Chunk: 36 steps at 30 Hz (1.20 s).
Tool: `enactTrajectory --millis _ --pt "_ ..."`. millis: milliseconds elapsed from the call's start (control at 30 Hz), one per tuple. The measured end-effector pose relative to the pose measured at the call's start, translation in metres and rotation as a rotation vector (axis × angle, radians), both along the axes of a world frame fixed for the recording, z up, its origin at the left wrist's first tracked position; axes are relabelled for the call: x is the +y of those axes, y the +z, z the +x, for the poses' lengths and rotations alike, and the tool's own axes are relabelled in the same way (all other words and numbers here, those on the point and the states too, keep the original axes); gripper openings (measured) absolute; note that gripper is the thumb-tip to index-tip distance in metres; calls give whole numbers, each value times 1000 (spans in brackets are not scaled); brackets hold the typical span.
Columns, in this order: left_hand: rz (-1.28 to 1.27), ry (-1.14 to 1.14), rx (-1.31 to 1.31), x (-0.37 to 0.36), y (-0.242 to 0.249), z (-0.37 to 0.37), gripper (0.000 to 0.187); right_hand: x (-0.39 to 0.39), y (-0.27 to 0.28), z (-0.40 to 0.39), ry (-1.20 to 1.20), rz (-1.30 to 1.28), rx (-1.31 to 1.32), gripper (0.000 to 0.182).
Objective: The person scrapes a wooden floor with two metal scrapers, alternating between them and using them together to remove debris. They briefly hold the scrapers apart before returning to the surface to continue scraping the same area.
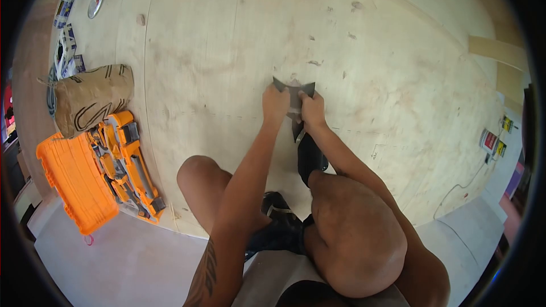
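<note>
Free passage is being offered across the plywood (199,74) ahead of L hand (276,103) & R hand (313,108), also out to R. On far L, the way is being blocked by a paper bag (94,98) & open orange case (77,187); nearer in, by R shoe (311,158) & bent R knee (364,239).

Under you spreads pale plywood (222,62), marked with knots and smudges, a seam (146,40) running along its left side. Wooden beams (497,52) stand out at your far edge and right. Grey surfaces (128,261) border it nearer you, lower left and right. Your light is soft.
</note>
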<state>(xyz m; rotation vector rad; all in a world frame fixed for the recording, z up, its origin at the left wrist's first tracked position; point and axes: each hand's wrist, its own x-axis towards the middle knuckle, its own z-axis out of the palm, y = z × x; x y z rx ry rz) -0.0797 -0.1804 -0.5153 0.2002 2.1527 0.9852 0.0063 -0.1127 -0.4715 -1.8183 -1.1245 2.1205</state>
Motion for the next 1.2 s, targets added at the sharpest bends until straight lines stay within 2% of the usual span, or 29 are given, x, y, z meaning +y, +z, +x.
enactTrajectory --millis 67,200,267,400,433,467,533,567,633,667,733,867,933,967,1033,1067,1133,1167,1200 --pt "-14 -108 190 7 0 -4 22 3 -6 -2 -25 22 17 15" --pt "20 -84 263 8 16 4 22 11 -5 9 108 44 94 17" --pt "77 199 -139 9 38 14 24 17 2 11 136 58 98 17" --pt "4 170 -232 5 29 31 25 16 0 32 178 6 35 17" --pt "64 244 -240 5 33 36 24 15 4 32 197 15 3 17" --pt "59 246 -248 6 18 34 24 16 5 28 197 10 -5 17" --pt "-22 46 -67 7 -13 26 24 20 3 19 155 38 -25 16" --pt "-38 46 -87 10 -1 24 24 20 5 17 156 21 -43 16" --pt "-111 173 -298 28 43 8 28 30 10 8 130 -29 -7 14" --pt "-115 172 -304 26 31 12 28 31 9 10 128 -32 -13 14" --pt "-34 131 -87 29 16 12 27 37 7 6 147 -2 5 16" --pt "-43 88 73 29 12 18 27 31 -1 10 160 92 79 17" --pt "139 101 184 32 3 7 24 32 -8 1 89 164 88 18" --pt "133 93 179 27 14 7 24 30 -6 6 82 159 82 18" --pt "-87 -79 -202 21 38 2 23 30 2 17 185 79 18 20" --pt "-71 -79 -184 19 39 6 23 23 5 23 210 63 11 20" --pt "117 260 -194 -5 39 33 25 8 9 30 222 22 -31 20" --pt "115 258 -193 -5 26 29 25 4 11 24 169 23 -27 19" --pt "109 174 -80 -4 10 21 25 5 9 14 171 15 -30 19"
